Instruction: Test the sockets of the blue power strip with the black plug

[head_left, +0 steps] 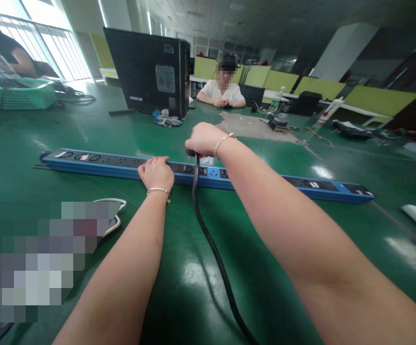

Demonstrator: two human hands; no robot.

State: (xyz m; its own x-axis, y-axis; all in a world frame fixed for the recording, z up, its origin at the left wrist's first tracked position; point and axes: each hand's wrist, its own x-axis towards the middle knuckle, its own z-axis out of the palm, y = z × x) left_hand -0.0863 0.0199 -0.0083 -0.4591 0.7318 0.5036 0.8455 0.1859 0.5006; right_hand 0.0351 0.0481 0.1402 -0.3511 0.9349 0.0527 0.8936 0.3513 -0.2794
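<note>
mid-frame, the right hand (201, 139) pinches a plug (190, 153) over the strip (211, 181); left of centre, the left hand (156, 173) lies across the strip, its grip unclear.

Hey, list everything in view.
Table: 1, green, foreground
Power strip: 1, blue-black, across table
Power cord: 1, black, crossing strip
Computer tower: 1, black, behind strip
Gloves: uncounted, grey-blue, beside tower
Basket: 1, green, far left
Sheet: 1, greyish, beyond strip
Bottle: 1, clear, near sheet
Sealant tube: 1, white, back right
Partitions: several, yellow-green, background
Seated person: 1, white top, across table
Second person: 1, dark top, far left
Other clutter: uncounted, mixed, back right
Bracelets: 2, pale, wrists
Left hand: 1, on strip
Right hand: 1, gripping cord above strip
</note>
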